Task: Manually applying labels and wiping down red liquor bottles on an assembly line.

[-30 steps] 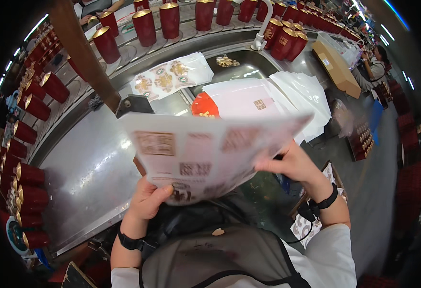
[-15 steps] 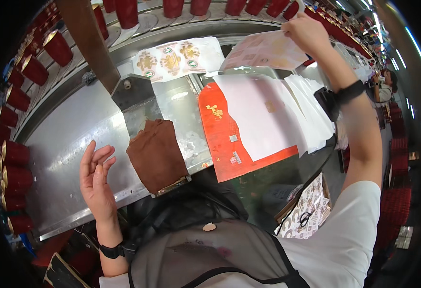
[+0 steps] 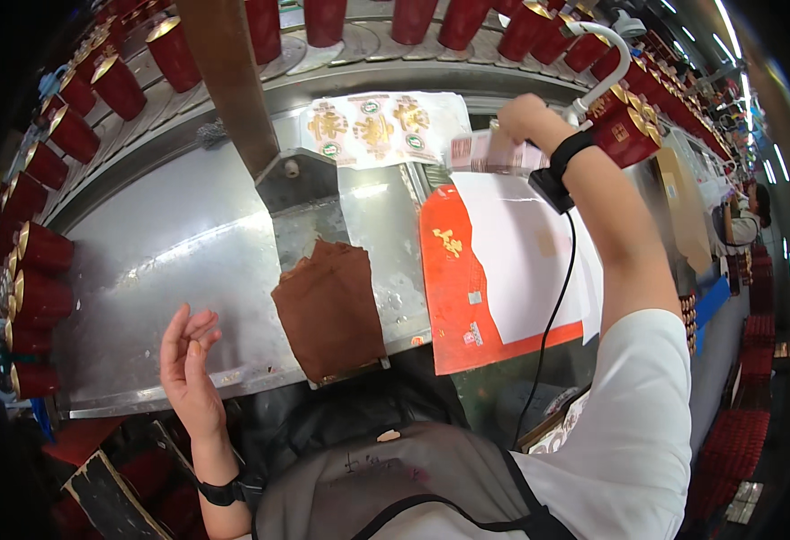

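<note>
My left hand [image 3: 192, 371] hovers at the front edge of the metal worktop, palm up, its loosely bent fingers apart and holding nothing. To its right a brown cloth [image 3: 330, 310] covers a block-like shape at the worktop's front. My right hand [image 3: 523, 121] is curled at the far right, its fingers on a pinkish printed sheet [image 3: 471, 153]; the fingertips are partly blurred. Just below that hand lies a pile of white paper [image 3: 521, 238] on a red-orange printed piece [image 3: 453, 324]. Left of the right hand are white sheets with gold print [image 3: 372, 130].
A brown post [image 3: 224, 81] rises from a dark metal bracket [image 3: 300, 184] behind the cloth. Dark red canisters [image 3: 121, 87] with gold rims line a curved conveyor [image 3: 350, 49] at the back and left. A white curved pipe [image 3: 615, 72] stands beyond my right hand. A black cable [image 3: 557, 315] hangs from my right wrist.
My right hand has lowered the printed sheet, which was spread and raised, toward the far end of the white paper. My left hand has barely moved; the whole view has shifted.
</note>
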Demonstrator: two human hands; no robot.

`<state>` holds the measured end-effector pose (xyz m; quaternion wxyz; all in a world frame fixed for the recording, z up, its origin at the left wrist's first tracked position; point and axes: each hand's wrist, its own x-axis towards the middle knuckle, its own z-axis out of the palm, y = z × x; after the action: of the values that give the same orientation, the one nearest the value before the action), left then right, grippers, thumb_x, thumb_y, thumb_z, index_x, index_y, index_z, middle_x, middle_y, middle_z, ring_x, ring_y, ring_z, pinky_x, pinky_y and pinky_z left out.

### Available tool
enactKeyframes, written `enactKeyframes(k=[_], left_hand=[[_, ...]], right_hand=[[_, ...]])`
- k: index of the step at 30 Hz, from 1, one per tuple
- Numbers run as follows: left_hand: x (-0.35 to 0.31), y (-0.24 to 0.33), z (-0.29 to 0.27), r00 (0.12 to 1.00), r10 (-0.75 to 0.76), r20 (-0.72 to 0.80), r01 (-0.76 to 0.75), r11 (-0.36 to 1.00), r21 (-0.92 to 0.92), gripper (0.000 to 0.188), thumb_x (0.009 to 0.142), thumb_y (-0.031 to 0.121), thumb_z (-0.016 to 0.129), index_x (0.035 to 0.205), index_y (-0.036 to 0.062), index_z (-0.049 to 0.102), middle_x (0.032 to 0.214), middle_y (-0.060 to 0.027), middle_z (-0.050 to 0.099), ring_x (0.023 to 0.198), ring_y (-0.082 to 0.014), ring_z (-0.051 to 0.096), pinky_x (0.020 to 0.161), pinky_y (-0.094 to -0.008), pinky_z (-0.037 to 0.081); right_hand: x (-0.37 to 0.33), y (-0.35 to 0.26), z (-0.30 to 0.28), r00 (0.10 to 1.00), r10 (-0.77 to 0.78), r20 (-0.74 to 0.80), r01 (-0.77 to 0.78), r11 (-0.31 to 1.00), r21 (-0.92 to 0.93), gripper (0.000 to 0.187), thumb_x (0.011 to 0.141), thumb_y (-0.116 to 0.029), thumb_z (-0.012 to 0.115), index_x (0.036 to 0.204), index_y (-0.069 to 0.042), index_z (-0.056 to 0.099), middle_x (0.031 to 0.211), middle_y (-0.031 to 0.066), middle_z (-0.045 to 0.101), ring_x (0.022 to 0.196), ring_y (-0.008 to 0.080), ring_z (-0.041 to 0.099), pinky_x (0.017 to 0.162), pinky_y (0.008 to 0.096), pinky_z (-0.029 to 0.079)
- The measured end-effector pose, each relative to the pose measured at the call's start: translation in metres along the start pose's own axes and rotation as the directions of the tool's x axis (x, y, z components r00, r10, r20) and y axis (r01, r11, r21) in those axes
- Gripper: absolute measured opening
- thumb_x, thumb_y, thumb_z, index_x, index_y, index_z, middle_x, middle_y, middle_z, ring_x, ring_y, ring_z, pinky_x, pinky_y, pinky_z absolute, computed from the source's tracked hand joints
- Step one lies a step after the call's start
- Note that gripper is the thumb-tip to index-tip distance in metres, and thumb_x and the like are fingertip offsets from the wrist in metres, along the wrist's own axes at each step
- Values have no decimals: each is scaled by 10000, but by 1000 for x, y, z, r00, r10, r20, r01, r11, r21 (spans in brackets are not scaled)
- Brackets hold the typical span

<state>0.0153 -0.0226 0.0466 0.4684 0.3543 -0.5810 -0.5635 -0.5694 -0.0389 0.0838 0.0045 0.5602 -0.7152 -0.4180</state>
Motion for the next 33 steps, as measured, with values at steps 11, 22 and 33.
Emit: enactKeyframes(k=[11, 22, 33], left_hand=[[-23, -21, -27, 995, -59, -80, 75, 974, 212, 383, 975, 59, 499, 1351, -16, 498, 1214, -153, 612, 1128, -209, 582, 969, -342, 461], [-28, -28, -28, 977, 97, 192, -214, 334, 918, 541, 820, 257, 633, 1288, -2, 550, 1397, -172, 494, 1318, -432, 404, 1058, -502, 368], [-37, -41, -47, 889, -17, 457, -424, 343, 838, 597, 783, 376, 646, 1277, 49, 575, 1422, -148, 443, 1362, -396, 346, 1113, -591, 295]], right_hand=[[7, 23, -50, 994, -16, -107, 32, 988, 154, 432, 579, -293, 879, 916, -58, 748, 921, 131, 725, 875, 331, 692, 766, 422, 551], [71, 46, -169, 843, 113, -526, 138, 900, 414, 533, 716, -447, 793, 1014, -13, 713, 938, 169, 714, 873, 311, 691, 774, 369, 534], [213, 39, -251, 730, 387, -564, 123, 737, 665, 830, 647, -587, 782, 1180, 14, 573, 1115, 245, 661, 1035, 405, 638, 884, 434, 510]])
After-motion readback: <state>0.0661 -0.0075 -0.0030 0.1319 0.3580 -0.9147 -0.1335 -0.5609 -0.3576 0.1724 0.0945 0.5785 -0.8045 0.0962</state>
